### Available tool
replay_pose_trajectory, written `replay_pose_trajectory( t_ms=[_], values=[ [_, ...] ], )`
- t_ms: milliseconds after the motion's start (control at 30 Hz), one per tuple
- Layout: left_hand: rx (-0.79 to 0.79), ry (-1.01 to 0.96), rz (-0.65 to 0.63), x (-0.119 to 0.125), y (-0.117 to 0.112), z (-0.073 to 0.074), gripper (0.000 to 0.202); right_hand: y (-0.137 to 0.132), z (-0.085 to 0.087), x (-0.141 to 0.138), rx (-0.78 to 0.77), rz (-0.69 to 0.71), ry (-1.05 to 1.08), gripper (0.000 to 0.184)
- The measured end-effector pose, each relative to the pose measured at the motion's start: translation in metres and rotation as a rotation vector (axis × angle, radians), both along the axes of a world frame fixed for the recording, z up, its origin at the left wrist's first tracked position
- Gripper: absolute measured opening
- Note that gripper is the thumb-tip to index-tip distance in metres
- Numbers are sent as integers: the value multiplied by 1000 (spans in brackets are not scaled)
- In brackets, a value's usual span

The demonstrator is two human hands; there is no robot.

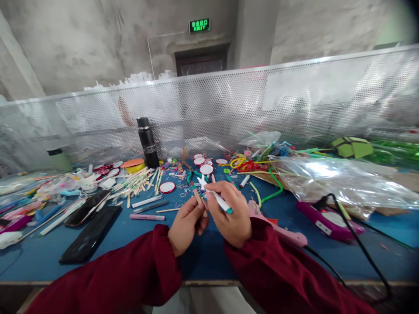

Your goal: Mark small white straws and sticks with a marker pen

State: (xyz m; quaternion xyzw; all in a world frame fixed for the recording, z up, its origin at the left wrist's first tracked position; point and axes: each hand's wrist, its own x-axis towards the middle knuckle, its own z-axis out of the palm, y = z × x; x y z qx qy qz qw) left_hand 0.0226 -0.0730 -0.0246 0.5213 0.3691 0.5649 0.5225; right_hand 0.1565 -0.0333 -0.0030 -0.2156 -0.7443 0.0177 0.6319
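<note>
My left hand [185, 223] is closed in a pinch on a thin wooden craft stick [198, 197] whose upper end carries a small white star shape [202, 180]. My right hand [229, 212] grips a white marker with a green end [219, 201], its tip resting against the star. Both hands meet just above the blue table [203, 257], near its front edge. Dark red sleeves cover both forearms.
A black flask [147, 142] stands at the back. Wooden sticks [139, 182], red-rimmed discs [167, 187], pens and two dark phones [90, 233] lie to the left. Pipe cleaners [248, 164], a plastic bag [337, 181], a pink glue gun [281, 231] and a purple device with a cable [327, 218] lie right. A perforated metal screen [229, 104] backs the table.
</note>
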Motion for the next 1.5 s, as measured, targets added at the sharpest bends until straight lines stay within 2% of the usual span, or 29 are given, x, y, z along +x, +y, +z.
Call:
replay_pose_trajectory(
  t_ms=[200,300,500,733,900,1067,1200,1400,1500],
  values=[
    [-7,19,20,-1,2,3,41,-2,2,1,8,-27,19,11],
    [49,63,40,-4,7,1,42,-3,2,1,11,-35,26,9],
    [159,170,83,-12,18,1,42,3,-3,-1,-144,1,39,19],
    [108,134,51,-11,17,2,48,11,-11,-8,-188,-60,-111,17],
    [50,121,15,-10,19,1,60,13,-15,-11,-202,-41,-101,20],
    [54,147,-2,-9,21,-1,57,16,-17,-12,-259,-3,-66,20],
    [33,142,-43,-12,19,-1,48,19,-16,-13,-391,155,70,23],
    [-48,85,-200,-23,20,3,53,24,-13,-14,-902,708,353,43],
    [-111,55,-243,-29,21,5,55,22,-10,-12,-1013,849,389,48]
  ],
)
